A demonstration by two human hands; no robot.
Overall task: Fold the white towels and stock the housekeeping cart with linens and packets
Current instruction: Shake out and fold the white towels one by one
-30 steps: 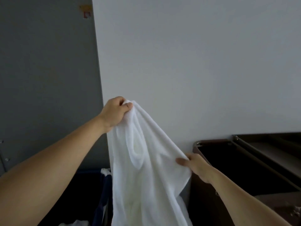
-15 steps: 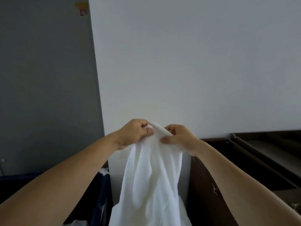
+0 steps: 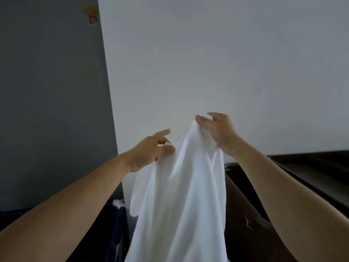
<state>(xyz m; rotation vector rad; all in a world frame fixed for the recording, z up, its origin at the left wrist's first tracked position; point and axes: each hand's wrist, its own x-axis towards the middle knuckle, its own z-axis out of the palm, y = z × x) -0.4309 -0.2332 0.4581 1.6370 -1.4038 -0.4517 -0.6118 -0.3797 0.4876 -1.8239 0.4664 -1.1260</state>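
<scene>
White cloth is bunched in the right hand [image 3: 219, 131] — its fingers and thumb curl over the top edge of the towel [image 3: 181, 195] and hold it up in front of the white wall [image 3: 207, 63]. The left hand [image 3: 149, 152] is lower, at the left side edge of the towel. Its index finger is straight and the thumb touches the cloth, but I cannot tell if it really pinches the edge. From the hands the towel hangs down in long loose folds and leaves the view at the bottom. Just right of it stands the dark brown cart [image 3: 243, 214]. Low on the left is a dark blue bin [image 3: 120, 229] with a bit of white cloth at its rim. Farther left — a grey wall [image 3: 52, 91] with a small sticker [image 3: 92, 18].
</scene>
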